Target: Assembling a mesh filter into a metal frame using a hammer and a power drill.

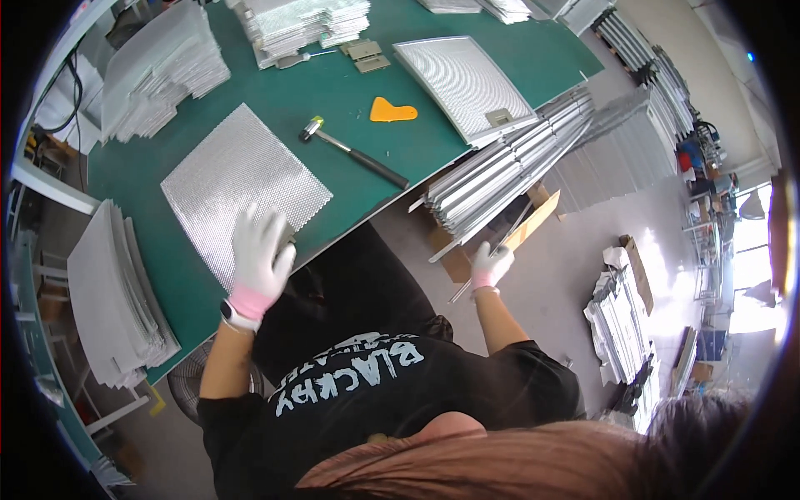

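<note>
My left hand (262, 262), in a white glove with a pink cuff, rests with its fingers stretched out on the near edge of a silvery mesh sheet (246, 179). The sheet lies flat on the green table (350, 204). Off the table's edge to the right, my right hand (492, 265), gloved the same way, has its fingers closed around a thin metal strip (459, 292). Beyond the mesh sheet lies a hammer (367, 162) with a black handle. Past it is an orange scraper (392, 110).
A framed mesh panel (467, 87) lies at the table's right edge, above a bundle of metal profiles (492, 179). Stacked sheets (112, 292) stand at the left; more stacks (167, 71) line the far side. Small grey plates (365, 55) sit by a screwdriver (304, 58).
</note>
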The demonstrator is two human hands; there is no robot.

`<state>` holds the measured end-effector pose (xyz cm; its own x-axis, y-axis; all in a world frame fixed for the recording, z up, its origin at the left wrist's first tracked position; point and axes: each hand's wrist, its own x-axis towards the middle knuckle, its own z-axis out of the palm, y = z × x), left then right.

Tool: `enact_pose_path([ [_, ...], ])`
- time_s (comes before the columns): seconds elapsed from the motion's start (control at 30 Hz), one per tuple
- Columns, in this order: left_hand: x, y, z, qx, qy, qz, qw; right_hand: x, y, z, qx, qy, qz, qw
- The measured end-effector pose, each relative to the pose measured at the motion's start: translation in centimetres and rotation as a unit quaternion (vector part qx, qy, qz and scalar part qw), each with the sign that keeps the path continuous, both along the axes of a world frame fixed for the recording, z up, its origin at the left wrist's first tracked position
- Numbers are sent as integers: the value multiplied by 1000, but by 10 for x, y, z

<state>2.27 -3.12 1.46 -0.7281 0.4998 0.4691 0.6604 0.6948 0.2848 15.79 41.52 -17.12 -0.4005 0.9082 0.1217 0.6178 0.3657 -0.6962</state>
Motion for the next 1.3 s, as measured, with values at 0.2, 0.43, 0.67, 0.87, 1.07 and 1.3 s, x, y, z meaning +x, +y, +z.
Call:
enact_pose_path([
  [0.2,58,54,-34,142,-191,-243,940,50,70,-86,-443,-189,192,855],
  [0.43,89,106,-122,83,-376,-267,884,13,-60,38,-797,207,253,508],
  [0.67,80,84,-33,420,-338,-247,805,-44,-102,127,-876,358,153,285],
  [0.87,93,-103,87,671,-22,-205,712,-27,74,163,-509,582,89,628],
  [1.07,105,-93,39,506,-188,-54,840,-93,14,268,-502,655,284,488],
  [1.3,121,-55,-49,539,-366,30,758,-271,-178,237,-703,350,444,431],
])
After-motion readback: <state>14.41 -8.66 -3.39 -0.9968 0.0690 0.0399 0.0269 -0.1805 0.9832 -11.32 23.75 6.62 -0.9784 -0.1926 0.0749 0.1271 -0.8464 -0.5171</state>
